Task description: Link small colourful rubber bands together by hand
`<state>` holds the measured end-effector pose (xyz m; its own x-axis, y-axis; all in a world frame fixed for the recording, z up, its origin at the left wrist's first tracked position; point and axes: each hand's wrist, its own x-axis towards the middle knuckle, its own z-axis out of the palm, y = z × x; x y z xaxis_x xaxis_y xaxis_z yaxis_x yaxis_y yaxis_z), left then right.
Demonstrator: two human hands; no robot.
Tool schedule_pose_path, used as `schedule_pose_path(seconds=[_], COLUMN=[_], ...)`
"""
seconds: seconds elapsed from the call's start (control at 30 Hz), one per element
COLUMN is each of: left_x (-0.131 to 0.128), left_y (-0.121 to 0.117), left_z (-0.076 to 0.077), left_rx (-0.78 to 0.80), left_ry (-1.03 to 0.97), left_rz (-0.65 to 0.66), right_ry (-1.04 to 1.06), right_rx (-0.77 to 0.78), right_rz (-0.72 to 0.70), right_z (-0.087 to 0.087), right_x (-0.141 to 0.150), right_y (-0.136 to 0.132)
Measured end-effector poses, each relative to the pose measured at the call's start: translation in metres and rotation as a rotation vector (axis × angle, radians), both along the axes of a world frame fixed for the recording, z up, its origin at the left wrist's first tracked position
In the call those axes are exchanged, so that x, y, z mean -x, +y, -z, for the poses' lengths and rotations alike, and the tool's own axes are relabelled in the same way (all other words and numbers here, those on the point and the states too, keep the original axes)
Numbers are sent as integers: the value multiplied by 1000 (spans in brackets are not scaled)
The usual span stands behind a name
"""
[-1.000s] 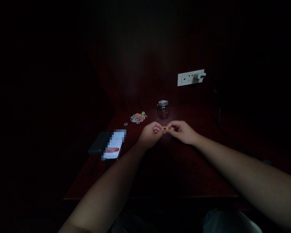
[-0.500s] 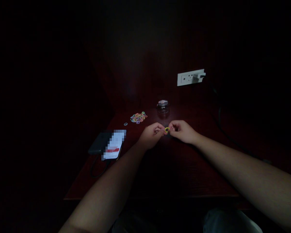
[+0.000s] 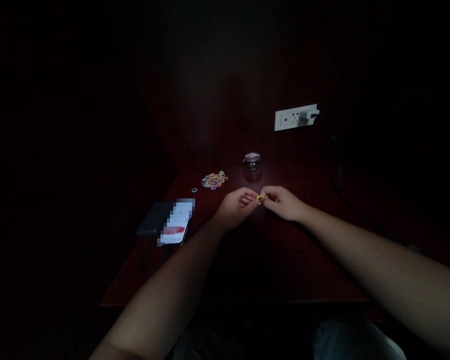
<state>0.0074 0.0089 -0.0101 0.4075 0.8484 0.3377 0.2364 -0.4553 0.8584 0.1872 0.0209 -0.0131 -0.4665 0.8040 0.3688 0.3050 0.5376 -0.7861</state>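
Between my two hands is a small yellow hair tie [image 3: 260,199], held above the dark red table [image 3: 285,270]. My left hand [image 3: 237,207] pinches its left side with thumb and fingertips, the other fingers loosely curled. On its right side, my right hand [image 3: 281,202] grips it with thumb and bent forefinger. Just beyond the hands stands a clear jar [image 3: 252,167] with a lid. A pile of colourful hair ties [image 3: 214,181] lies to the left of the jar, and a single bluish hair tie [image 3: 194,190] rests apart from it.
At the left lies a lit phone [image 3: 177,222], partly over a dark flat box [image 3: 153,219] with a cable [image 3: 142,260]. A white wall socket [image 3: 295,117] with a plugged-in adapter [image 3: 309,115] is at the back right, and a dark cord [image 3: 341,187] hangs down near it.
My left hand has shifted slightly right, closer to my right hand. The yellow hair tie has turned and shows less of its ring. The pile and the jar have stayed put.
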Motion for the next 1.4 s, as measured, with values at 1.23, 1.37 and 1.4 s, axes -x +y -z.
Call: schedule_pose_path(seconds=[1.23, 1.37, 1.4], left_x=[2, 3, 3], left_y=[2, 3, 3], left_z=[4, 4, 4], left_rx=[31, 15, 15], left_ry=[26, 10, 2], left_rz=[-45, -56, -60], right_ry=[47, 62, 64], right_rx=[22, 49, 52], right_rz=[49, 41, 30], right_z=[-4, -5, -5], right_x=[5, 5, 6], right_y=[-6, -7, -7])
